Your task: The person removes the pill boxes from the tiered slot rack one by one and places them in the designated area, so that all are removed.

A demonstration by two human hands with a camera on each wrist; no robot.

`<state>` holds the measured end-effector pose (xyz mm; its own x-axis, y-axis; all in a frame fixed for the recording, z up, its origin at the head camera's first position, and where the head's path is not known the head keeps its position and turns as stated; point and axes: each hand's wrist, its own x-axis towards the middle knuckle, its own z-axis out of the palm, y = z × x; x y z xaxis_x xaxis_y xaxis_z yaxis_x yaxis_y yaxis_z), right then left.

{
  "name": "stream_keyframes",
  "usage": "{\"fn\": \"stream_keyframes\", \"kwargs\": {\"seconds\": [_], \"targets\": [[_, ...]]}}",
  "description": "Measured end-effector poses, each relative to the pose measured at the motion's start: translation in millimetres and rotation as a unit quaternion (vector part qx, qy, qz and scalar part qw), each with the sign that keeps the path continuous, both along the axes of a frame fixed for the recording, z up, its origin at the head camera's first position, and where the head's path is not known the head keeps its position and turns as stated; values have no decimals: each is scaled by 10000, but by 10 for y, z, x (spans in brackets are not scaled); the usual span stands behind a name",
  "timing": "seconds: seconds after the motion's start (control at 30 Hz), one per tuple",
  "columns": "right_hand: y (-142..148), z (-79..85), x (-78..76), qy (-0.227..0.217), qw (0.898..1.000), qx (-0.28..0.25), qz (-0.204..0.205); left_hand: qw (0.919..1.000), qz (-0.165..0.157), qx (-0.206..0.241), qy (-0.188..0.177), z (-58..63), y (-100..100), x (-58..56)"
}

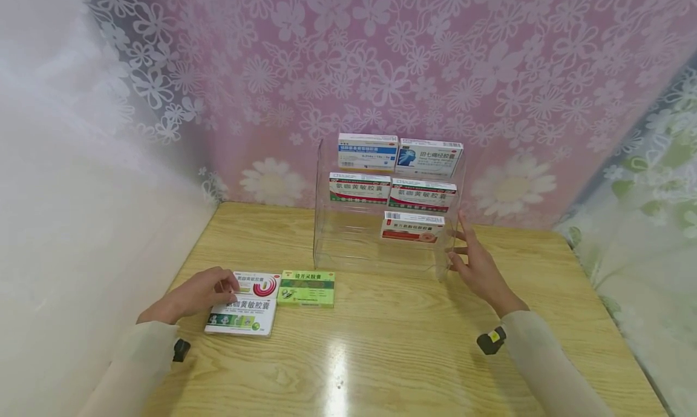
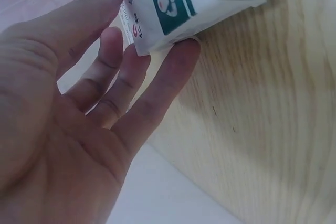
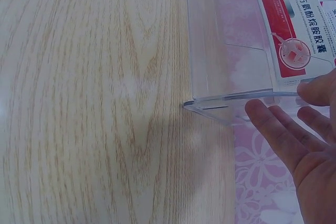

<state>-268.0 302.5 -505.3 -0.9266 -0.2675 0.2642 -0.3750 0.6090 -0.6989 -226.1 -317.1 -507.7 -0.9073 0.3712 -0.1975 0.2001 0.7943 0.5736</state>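
Note:
My left hand (image 1: 198,293) is at the left end of two white medicine boxes lying flat. The nearer is a white and green box (image 1: 239,320); behind it lies a white box with a red arc (image 1: 265,285). In the left wrist view my thumb lies on the white and green box's printed face, with fingers along its side. A clear tiered display stand (image 1: 348,256) stands upright with medicine boxes on its tiers. My right hand (image 1: 479,269) holds its right side panel, thumb at the front edge. A white and red box (image 1: 412,229) sits on the lowest filled tier.
A green medicine box (image 1: 307,290) lies beside the white ones. The middle tier bears two red and green boxes (image 1: 359,190); the top tier bears a blue and white box (image 1: 367,154) and a white box (image 1: 430,158). A floral curtain (image 1: 381,72) hangs behind the wooden table (image 1: 392,356).

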Motion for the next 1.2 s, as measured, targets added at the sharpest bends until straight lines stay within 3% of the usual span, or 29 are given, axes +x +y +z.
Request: {"fn": "stream_keyframes", "kwargs": {"seconds": [0.17, 0.3, 0.4, 0.47, 0.57, 0.67, 0.9, 1.2], "targets": [[-8, 14, 14, -35, 10000, -15, -18, 9999, -18, -21, 103, -9, -30, -16], [-7, 6, 12, -49, 10000, 0, -19, 9998, 148, 50, -99, 1, -76, -43], [-11, -2, 9, -27, 10000, 3, -22, 9996, 263, -62, 94, 68, -56, -74], [-13, -4, 9, -3, 10000, 0, -48, 9984, 269, -171, 476, 148, 25, -103], [-11, 1, 17, -8, 10000, -3, -86, 9937, 310, -202, 1058, 302, 240, -155], [-9, 5, 25, -34, 10000, -24, -82, 9901, 330, -121, 1357, 448, 507, -236], [-16, -4, 18, -54, 10000, -44, -39, 9865, 38, 337, 1603, 721, 1163, -464], [-7, 9, 15, -51, 9999, 33, -104, 9840, -445, 712, 1574, 915, 1954, -680]]}}
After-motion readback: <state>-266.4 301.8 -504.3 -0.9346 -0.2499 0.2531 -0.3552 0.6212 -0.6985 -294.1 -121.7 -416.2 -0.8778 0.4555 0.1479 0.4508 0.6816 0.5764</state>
